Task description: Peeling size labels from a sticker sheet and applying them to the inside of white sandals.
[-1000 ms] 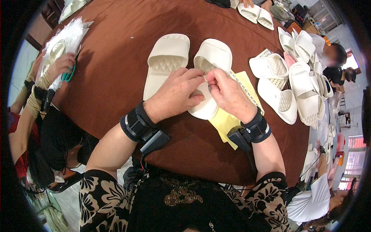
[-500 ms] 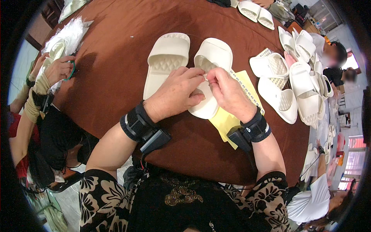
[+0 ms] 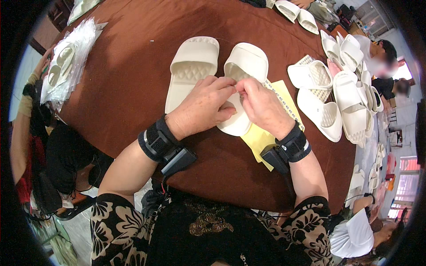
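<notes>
A pair of off-white slide slippers lies in front of me, the left slipper [image 3: 194,55] beside the right slipper [image 3: 248,55], toes pointing away. Both my hands meet over the right slipper's footbed, just below its strap. My left hand [image 3: 202,103] is closed in a pinch, its fingertips touching those of my right hand [image 3: 266,106]. That hand is pinched too, and anything between the fingers is too small or hidden to make out. Under my right wrist sits a yellow sheet of small printed stickers [image 3: 282,97], partly covered by the slipper and my hand.
More white slippers [image 3: 321,111] are piled at the right, with another pair [image 3: 296,17] at the far edge. A clear bag holding slippers [image 3: 66,64] lies at the left, near a co-worker's arm [image 3: 21,133]. Brown cloth [image 3: 128,57] covers the table.
The co-worker at left has drawn back the hand with the green ring-shaped thing, leaving the bagged slippers lying flat. My fingers have shifted slightly, still pinched together over the right slipper.
</notes>
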